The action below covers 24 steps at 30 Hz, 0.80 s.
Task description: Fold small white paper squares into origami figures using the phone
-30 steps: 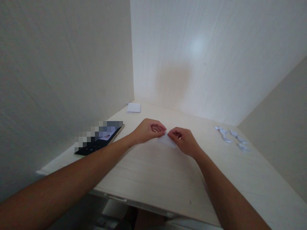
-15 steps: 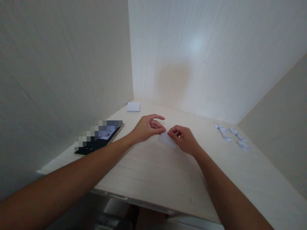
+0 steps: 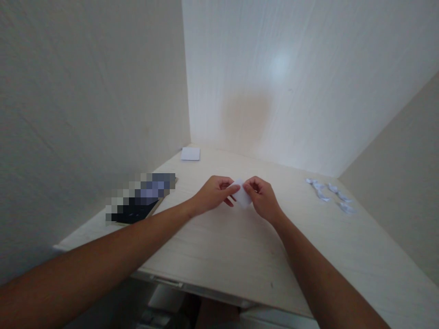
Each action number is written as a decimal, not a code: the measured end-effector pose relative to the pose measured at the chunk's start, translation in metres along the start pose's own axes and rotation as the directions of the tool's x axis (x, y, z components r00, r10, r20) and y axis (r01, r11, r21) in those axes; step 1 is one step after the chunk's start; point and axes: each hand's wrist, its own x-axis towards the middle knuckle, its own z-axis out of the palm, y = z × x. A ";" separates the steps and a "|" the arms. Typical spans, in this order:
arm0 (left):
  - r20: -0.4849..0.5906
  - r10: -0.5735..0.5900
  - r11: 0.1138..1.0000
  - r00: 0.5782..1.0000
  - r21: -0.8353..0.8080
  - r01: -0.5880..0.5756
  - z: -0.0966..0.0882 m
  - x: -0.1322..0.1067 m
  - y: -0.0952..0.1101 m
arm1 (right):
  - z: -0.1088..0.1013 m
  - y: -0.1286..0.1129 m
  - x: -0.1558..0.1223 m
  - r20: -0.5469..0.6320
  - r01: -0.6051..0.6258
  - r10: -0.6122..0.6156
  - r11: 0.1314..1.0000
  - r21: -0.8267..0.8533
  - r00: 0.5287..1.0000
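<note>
Between my two hands is a small white sheet of paper [image 3: 243, 199], held above the table. My left hand [image 3: 219, 191] pinches its left upper edge, thumb in front and fingers partly behind it. At the upper right corner, the thumb and fingers of my right hand [image 3: 259, 192] are closed on the same paper. Both hands are close together, and the lower part of the sheet hangs free between them.
A stack of white paper [image 3: 190, 154] lies at the back left corner. On the left rests a dark tablet-like device [image 3: 137, 209], partly pixelated. Several twisted white paper pieces [image 3: 343, 196] lie on the right. Walls enclose the pale table [image 3: 219, 256] at the back and sides.
My left fingers have moved from spread above the paper to behind it, with the thumb in front. The paper is turned more upright. My right hand keeps its pinch.
</note>
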 end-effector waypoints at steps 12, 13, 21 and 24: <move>-0.113 0.044 0.998 0.993 -0.033 -0.048 -0.001 -0.002 0.003 | -0.001 0.001 0.000 -0.082 0.047 -0.034 0.985 0.167 0.996; -0.150 0.070 0.997 0.986 -0.009 -0.073 -0.001 -0.003 0.004 | -0.001 0.000 0.000 -0.097 0.061 -0.044 0.982 0.179 0.994; -0.212 0.103 0.994 0.972 0.060 -0.092 0.002 -0.008 0.012 | 0.002 -0.008 -0.003 -0.197 0.106 -0.067 0.975 0.194 0.978; -0.173 0.047 0.999 0.984 0.012 -0.045 0.001 -0.008 0.012 | 0.003 -0.007 -0.003 -0.228 0.081 -0.032 0.974 0.210 0.973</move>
